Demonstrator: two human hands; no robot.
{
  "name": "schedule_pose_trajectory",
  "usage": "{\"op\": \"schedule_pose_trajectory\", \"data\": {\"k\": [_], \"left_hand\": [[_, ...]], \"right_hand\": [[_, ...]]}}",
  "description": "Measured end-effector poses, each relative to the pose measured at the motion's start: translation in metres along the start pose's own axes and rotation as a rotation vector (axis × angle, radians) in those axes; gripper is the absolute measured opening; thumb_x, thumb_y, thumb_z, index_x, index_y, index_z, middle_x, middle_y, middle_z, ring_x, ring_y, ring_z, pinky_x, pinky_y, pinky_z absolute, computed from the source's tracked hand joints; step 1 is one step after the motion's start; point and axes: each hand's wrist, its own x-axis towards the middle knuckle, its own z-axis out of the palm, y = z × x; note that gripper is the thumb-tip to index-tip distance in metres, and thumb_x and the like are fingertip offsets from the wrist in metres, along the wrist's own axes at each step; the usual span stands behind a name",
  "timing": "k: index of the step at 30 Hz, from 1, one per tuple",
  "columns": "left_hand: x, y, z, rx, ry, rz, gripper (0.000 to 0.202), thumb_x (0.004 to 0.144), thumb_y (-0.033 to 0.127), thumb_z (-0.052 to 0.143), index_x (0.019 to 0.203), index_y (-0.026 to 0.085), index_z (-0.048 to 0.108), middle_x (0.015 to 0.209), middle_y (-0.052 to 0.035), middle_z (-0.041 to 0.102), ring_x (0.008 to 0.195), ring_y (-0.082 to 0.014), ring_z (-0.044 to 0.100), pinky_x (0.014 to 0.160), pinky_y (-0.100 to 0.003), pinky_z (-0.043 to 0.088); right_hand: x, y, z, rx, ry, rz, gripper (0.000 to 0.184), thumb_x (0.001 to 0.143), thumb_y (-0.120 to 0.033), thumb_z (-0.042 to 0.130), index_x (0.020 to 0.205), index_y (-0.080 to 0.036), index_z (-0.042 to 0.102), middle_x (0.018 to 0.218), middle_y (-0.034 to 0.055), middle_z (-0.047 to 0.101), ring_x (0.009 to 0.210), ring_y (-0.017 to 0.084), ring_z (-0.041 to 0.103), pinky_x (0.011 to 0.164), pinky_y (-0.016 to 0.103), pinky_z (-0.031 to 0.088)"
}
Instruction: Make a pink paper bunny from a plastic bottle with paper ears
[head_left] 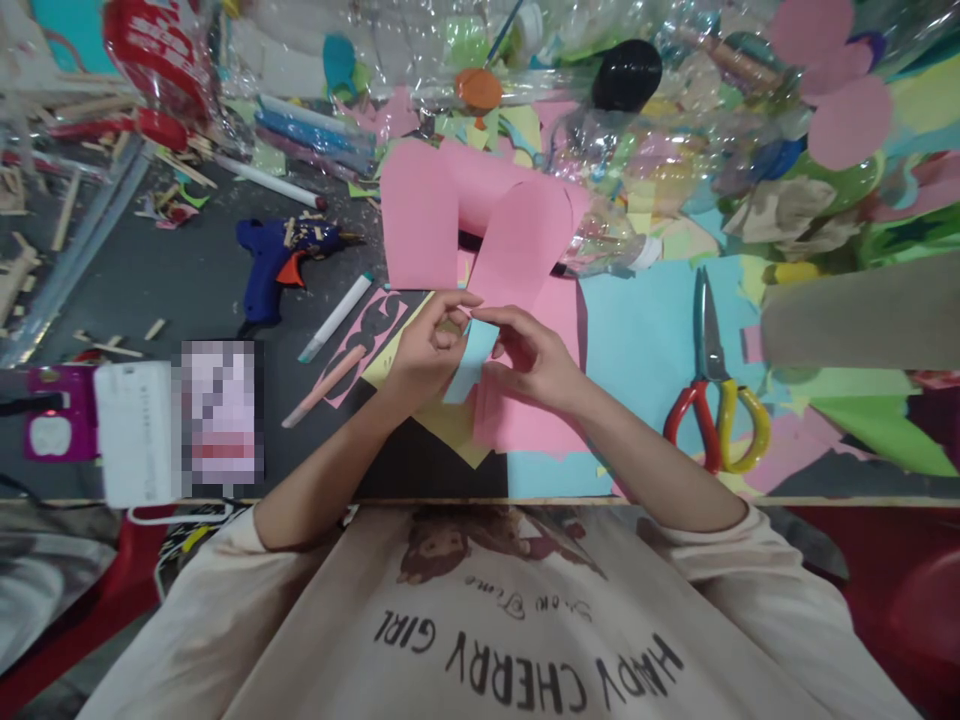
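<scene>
My left hand [426, 345] and my right hand [536, 358] meet over the table's middle, both pinched on a small light blue paper strip [470, 362] held between them. Below the hands lie pink paper [525, 420] and a yellow sheet [450, 425]. Just behind the hands stands a curved pink paper piece [480, 220] with two rounded flaps hanging toward me.
Scissors [712, 395] with red and yellow handles lie on the light blue sheet [637, 340] to the right. A blue glue gun [279, 262], a white marker [335, 317] and a white power bank [136, 432] lie left. Clear plastic bottles [465, 50] and paper scraps crowd the back.
</scene>
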Motion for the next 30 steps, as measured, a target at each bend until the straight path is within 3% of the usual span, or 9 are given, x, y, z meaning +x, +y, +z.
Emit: {"op": "schedule_pose_trajectory", "data": {"k": [3,7,10,12,16,20,22,26,30], "left_hand": [[0.002,-0.001,0.001,-0.061,-0.012,0.029,0.040,0.072,0.050,0.078,0.093,0.021,0.060,0.081,0.0014,0.059,0.065,-0.0098,0.059,0.057,-0.020,0.047],[0.000,-0.007,0.001,-0.060,-0.060,0.001,0.042,0.072,0.049,0.078,0.099,0.022,0.060,0.075,0.0036,0.056,0.056,-0.0074,0.051,0.051,-0.018,0.042],[-0.003,-0.011,0.001,0.012,-0.129,0.039,0.040,0.077,0.046,0.076,0.105,0.022,0.060,0.069,0.0059,0.051,0.052,-0.0059,0.043,0.049,-0.018,0.037],[-0.005,-0.012,0.001,0.026,-0.182,0.084,0.042,0.080,0.046,0.074,0.110,0.021,0.058,0.072,0.0051,0.053,0.055,-0.0064,0.046,0.052,-0.018,0.038],[-0.006,-0.011,0.000,0.038,-0.198,0.204,0.048,0.084,0.046,0.071,0.120,0.022,0.052,0.078,0.0022,0.060,0.061,-0.0087,0.055,0.056,-0.019,0.044],[-0.003,-0.006,-0.003,0.213,-0.268,0.391,0.020,0.092,0.036,0.061,0.100,0.018,0.063,0.086,-0.0034,0.065,0.072,-0.0113,0.060,0.065,-0.022,0.048],[-0.003,-0.002,-0.004,0.261,-0.322,0.471,0.016,0.094,0.031,0.058,0.090,0.017,0.065,0.084,-0.0050,0.066,0.076,-0.0130,0.061,0.068,-0.024,0.048],[-0.006,0.003,-0.006,0.212,-0.375,0.461,0.036,0.099,0.038,0.048,0.077,0.017,0.068,0.074,-0.0050,0.065,0.068,-0.0134,0.060,0.063,-0.026,0.046],[-0.007,0.008,-0.008,0.234,-0.313,0.374,0.045,0.098,0.043,0.051,0.066,0.016,0.069,0.055,0.0001,0.057,0.051,-0.0090,0.051,0.053,-0.023,0.039]], "right_hand": [[0.001,-0.002,-0.001,-0.015,-0.012,-0.003,0.040,0.087,-0.030,0.064,0.127,-0.028,0.060,0.118,0.0065,0.062,0.087,0.015,0.061,0.080,0.033,0.053],[0.004,-0.004,0.001,0.053,0.141,0.073,0.030,0.084,-0.046,0.069,0.104,-0.024,0.068,0.100,0.0037,0.069,0.077,0.014,0.061,0.072,0.030,0.053],[0.006,-0.005,0.002,0.139,0.265,0.122,0.035,0.080,-0.056,0.071,0.083,-0.021,0.067,0.073,-0.0018,0.065,0.064,0.012,0.060,0.062,0.028,0.052],[0.007,-0.006,0.002,0.184,0.306,0.160,0.040,0.077,-0.060,0.071,0.076,-0.022,0.064,0.060,-0.0053,0.060,0.052,0.010,0.056,0.052,0.026,0.050],[0.009,-0.006,0.002,0.236,0.383,0.186,0.041,0.074,-0.061,0.073,0.072,-0.022,0.059,0.053,-0.0071,0.057,0.042,0.009,0.054,0.044,0.025,0.047],[0.008,-0.002,-0.001,0.239,0.524,0.170,0.042,0.075,-0.059,0.074,0.069,-0.023,0.053,0.046,-0.0092,0.052,0.036,0.009,0.052,0.037,0.022,0.042],[0.009,-0.001,-0.002,0.227,0.574,0.172,0.043,0.077,-0.060,0.072,0.068,-0.024,0.049,0.044,-0.0102,0.049,0.034,0.009,0.051,0.035,0.021,0.040],[0.010,-0.003,-0.004,0.201,0.639,0.147,0.043,0.082,-0.061,0.066,0.071,-0.025,0.046,0.044,-0.0110,0.047,0.034,0.009,0.052,0.036,0.021,0.041],[0.011,-0.005,-0.004,0.239,0.684,0.128,0.042,0.081,-0.059,0.069,0.070,-0.024,0.048,0.043,-0.0108,0.049,0.035,0.009,0.053,0.037,0.020,0.043]]}}
